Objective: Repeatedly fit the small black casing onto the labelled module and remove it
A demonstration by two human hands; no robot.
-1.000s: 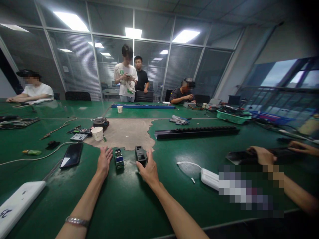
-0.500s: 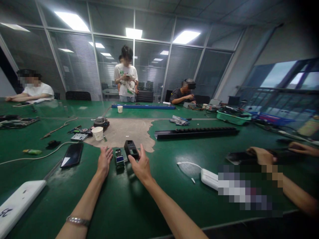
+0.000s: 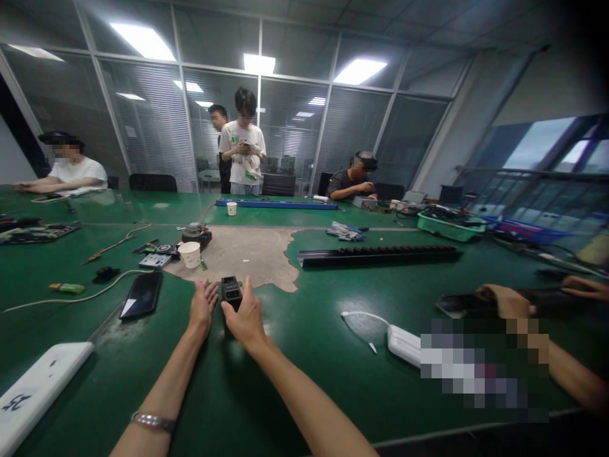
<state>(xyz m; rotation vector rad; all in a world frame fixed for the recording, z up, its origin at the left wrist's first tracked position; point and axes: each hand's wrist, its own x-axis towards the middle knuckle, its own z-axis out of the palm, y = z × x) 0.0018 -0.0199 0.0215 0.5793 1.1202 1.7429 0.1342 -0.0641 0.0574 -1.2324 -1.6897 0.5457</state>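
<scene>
Green bench (image 3: 304, 368), glossy, scuffed; tan patch (image 3: 247, 247) with ragged edge mid-bench. On patch's left part: paper cup (image 3: 189, 255), beside electronic parts (image 3: 160, 254). Left: phone (image 3: 141, 296), cable (image 3: 92, 294), white box (image 3: 45, 390). Right: black rail (image 3: 380, 255), green basket (image 3: 450, 227). Far side: blue bar (image 3: 280, 204), small cup (image 3: 231, 209) at its near edge.

Kinda dim room tbh, bright ceiling panels (image 3: 143, 42) glaring, soft sheen on the green table (image 3: 304, 381), edges stretched and blurry.

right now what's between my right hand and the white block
Bare green tabletop beside your right hand, then a looped white cable by the white block, in the head view.
</scene>
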